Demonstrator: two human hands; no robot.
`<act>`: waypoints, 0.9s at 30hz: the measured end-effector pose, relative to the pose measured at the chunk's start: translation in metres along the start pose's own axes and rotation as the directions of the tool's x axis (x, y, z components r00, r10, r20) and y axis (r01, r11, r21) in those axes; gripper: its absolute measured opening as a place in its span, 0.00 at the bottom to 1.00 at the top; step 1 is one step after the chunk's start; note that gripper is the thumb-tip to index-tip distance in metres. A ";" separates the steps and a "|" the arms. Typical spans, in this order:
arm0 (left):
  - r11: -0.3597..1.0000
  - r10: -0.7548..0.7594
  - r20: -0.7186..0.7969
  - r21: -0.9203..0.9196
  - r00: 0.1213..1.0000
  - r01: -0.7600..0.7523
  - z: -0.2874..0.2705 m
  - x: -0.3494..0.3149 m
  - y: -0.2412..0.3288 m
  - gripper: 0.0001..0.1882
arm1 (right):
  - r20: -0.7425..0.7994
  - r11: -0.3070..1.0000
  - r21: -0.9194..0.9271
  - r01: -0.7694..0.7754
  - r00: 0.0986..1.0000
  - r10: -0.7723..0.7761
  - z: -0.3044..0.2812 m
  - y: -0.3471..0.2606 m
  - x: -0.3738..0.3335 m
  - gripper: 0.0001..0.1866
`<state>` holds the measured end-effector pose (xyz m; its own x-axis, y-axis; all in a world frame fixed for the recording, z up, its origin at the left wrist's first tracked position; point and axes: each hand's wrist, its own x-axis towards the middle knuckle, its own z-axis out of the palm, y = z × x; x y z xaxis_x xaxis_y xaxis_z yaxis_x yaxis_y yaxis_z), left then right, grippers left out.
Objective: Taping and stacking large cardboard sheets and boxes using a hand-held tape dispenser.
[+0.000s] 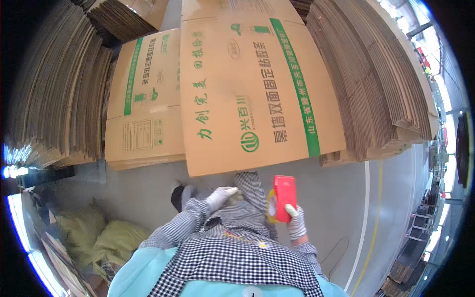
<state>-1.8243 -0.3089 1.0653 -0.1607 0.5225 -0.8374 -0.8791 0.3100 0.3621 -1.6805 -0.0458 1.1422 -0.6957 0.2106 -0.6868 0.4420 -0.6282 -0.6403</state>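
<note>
In my right hand (295, 222), wearing a white knitted glove, is a red tape dispenser (284, 195) with a yellow-edged tape roll on its left side. The dispenser stands upright, apart from the cardboard. My left hand (222, 197), also gloved, is in front of my waist with its fingers curled in; whatever may be inside them is hidden. Ahead of both hands lies a large flat brown carton (222, 89) with green print and a green stripe. Its near edge is just beyond my left hand, and neither hand touches it.
Another printed carton pile (143, 99) lies to the left. Tall stacks of folded cardboard stand on the left (54, 74) and right (366, 74). Stuffed green sacks (116, 242) rest on the floor at lower left. White and yellow lines (366, 208) run along the grey floor at right.
</note>
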 end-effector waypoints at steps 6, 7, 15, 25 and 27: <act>0.812 -0.036 -0.092 -0.583 0.995 -0.025 0.059 0.157 -0.027 0.36 | 0.019 0.954 -0.271 0.127 0.992 -0.126 -0.112 -0.056 0.017 0.36; 0.805 -0.039 -0.119 -0.593 0.992 -0.039 0.063 0.168 -0.026 0.38 | 0.009 0.953 -0.275 0.124 0.992 -0.126 -0.119 -0.063 0.015 0.36; 0.713 -0.004 -0.199 -0.687 0.980 -0.137 0.086 0.220 -0.032 0.36 | 0.208 0.850 -0.502 0.162 0.976 -0.063 -0.139 -0.110 0.014 0.41; 0.708 0.633 0.137 -0.501 0.761 -0.498 0.195 0.158 0.026 0.45 | 0.690 0.202 -0.686 0.699 0.713 -0.125 -0.175 -0.176 0.064 0.32; 0.616 0.755 0.055 -0.401 0.653 -0.678 0.212 0.152 0.034 0.45 | 0.748 0.175 -0.631 0.755 0.653 -0.119 -0.183 -0.188 0.078 0.31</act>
<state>-1.7830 -0.0507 1.0372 -0.7439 0.6193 -0.2511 -0.6125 -0.4817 0.6267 -1.7139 0.2262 1.1462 -0.9304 -0.3481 -0.1148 -0.0907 0.5221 -0.8481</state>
